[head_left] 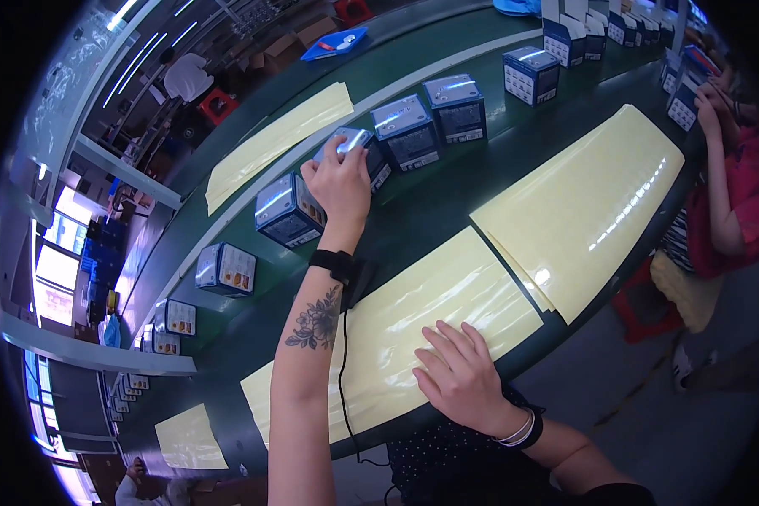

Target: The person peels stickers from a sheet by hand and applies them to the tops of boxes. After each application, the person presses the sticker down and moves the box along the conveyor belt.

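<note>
My left hand [339, 179] reaches over the row of cartons with its fingers bent round a small blue-and-white carton [379, 172], which it partly hides. Close to its wrist stands another blue carton [288, 212], and just beyond on the right is a further one [406, 135]. My right hand [460, 371] lies with fingers spread on a glossy pale yellow sheet [396, 312] at the near edge of the green belt. Its palm presses down and it holds nothing. A dark cable [343, 371] runs down from beside my left wrist.
More yellow sheets [582, 202] overlap to the right, and one long sheet [278, 143] lies beyond the metal rail. Several cartons line the green belt [430, 202], some with raised flaps [563, 38]. A blue tray [335, 44] sits far off. A co-worker in red [738, 194] handles a carton at right.
</note>
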A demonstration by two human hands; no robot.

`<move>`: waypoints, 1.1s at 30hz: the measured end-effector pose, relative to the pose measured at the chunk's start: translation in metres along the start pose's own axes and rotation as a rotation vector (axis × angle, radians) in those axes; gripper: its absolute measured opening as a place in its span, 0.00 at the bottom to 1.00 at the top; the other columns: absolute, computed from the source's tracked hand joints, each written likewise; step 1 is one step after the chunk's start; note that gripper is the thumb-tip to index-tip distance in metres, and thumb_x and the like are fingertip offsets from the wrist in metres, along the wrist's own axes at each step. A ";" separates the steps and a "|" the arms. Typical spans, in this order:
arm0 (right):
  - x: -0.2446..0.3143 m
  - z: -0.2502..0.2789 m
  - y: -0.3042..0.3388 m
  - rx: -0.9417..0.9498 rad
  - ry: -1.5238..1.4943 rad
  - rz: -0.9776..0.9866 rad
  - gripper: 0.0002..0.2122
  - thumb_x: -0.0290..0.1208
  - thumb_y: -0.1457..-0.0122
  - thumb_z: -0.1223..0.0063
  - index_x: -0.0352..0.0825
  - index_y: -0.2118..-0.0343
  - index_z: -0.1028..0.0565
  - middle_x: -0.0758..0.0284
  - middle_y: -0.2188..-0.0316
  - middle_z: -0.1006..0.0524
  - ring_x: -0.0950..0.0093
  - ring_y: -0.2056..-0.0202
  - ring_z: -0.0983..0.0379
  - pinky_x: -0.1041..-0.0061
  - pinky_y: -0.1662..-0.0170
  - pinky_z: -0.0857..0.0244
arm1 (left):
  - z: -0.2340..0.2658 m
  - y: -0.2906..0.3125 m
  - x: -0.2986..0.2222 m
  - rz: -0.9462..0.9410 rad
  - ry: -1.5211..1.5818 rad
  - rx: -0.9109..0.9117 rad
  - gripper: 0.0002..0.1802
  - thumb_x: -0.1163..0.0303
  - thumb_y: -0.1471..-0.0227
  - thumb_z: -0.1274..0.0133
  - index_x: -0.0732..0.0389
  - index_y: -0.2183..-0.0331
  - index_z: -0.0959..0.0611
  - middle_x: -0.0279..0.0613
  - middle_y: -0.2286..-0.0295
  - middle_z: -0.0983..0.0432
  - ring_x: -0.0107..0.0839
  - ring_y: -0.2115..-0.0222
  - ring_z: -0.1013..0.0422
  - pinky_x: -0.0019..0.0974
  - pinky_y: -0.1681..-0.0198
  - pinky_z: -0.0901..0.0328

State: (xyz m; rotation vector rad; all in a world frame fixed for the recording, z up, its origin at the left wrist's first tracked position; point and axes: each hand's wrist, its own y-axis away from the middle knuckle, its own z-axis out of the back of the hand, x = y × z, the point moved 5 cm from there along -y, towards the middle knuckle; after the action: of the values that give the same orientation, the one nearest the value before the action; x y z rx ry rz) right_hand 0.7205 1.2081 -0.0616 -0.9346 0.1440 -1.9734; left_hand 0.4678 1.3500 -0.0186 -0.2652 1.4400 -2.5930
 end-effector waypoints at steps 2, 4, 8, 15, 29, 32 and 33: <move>0.001 0.006 0.001 -0.015 0.026 -0.002 0.10 0.32 0.47 0.42 0.34 0.63 0.22 0.59 0.52 0.25 0.61 0.46 0.32 0.56 0.41 0.44 | -0.004 0.000 -0.001 0.014 0.033 0.051 0.04 0.67 0.54 0.38 0.55 0.73 0.14 0.36 0.63 0.21 0.34 0.70 0.27 0.41 0.58 0.43; 0.000 0.006 0.004 -0.012 0.026 -0.030 0.10 0.31 0.48 0.42 0.34 0.64 0.22 0.59 0.54 0.24 0.61 0.47 0.31 0.56 0.42 0.44 | -0.007 -0.008 -0.003 -0.003 0.013 -0.029 0.03 0.67 0.54 0.38 0.55 0.74 0.14 0.34 0.65 0.20 0.32 0.69 0.26 0.42 0.58 0.43; -0.010 0.010 -0.008 -0.108 -0.091 0.043 0.08 0.26 0.49 0.42 0.32 0.64 0.22 0.58 0.58 0.22 0.61 0.50 0.28 0.57 0.43 0.41 | -0.017 -0.005 0.001 0.005 -0.098 -0.004 0.05 0.66 0.53 0.40 0.55 0.73 0.13 0.33 0.66 0.19 0.32 0.68 0.25 0.42 0.57 0.43; -0.035 0.053 0.008 -0.383 -0.592 -0.044 0.06 0.14 0.46 0.50 0.25 0.66 0.24 0.57 0.63 0.20 0.64 0.55 0.25 0.67 0.49 0.34 | 0.019 -0.014 0.005 0.156 0.052 0.446 0.18 0.61 0.49 0.44 0.59 0.57 0.18 0.44 0.57 0.23 0.43 0.57 0.27 0.51 0.47 0.45; 0.016 0.014 -0.009 0.031 -0.425 0.143 0.09 0.19 0.52 0.40 0.32 0.65 0.21 0.61 0.59 0.21 0.61 0.53 0.27 0.65 0.48 0.34 | 0.297 0.201 0.034 0.723 0.049 0.462 0.08 0.75 0.47 0.47 0.58 0.63 0.16 0.40 0.59 0.21 0.37 0.57 0.26 0.56 0.34 0.59; 0.040 -0.003 -0.011 0.147 -0.434 0.242 0.10 0.20 0.53 0.39 0.33 0.65 0.21 0.61 0.57 0.22 0.60 0.51 0.28 0.64 0.47 0.36 | 0.328 0.227 0.047 0.902 0.025 0.242 0.08 0.78 0.47 0.48 0.59 0.65 0.16 0.40 0.61 0.20 0.36 0.59 0.25 0.55 0.35 0.56; 0.047 -0.009 -0.010 0.181 -0.430 0.265 0.10 0.20 0.54 0.38 0.33 0.65 0.21 0.61 0.56 0.22 0.60 0.50 0.28 0.63 0.46 0.36 | 0.337 0.238 0.051 0.983 0.026 0.127 0.08 0.79 0.48 0.48 0.59 0.66 0.16 0.40 0.62 0.19 0.35 0.60 0.24 0.55 0.35 0.55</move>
State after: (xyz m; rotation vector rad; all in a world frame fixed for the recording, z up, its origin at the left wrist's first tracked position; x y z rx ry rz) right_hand 0.6941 1.1751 -0.0374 -1.1327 -0.1461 -1.4809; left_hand 0.5097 0.9372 -0.0421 0.4020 1.0098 -1.8421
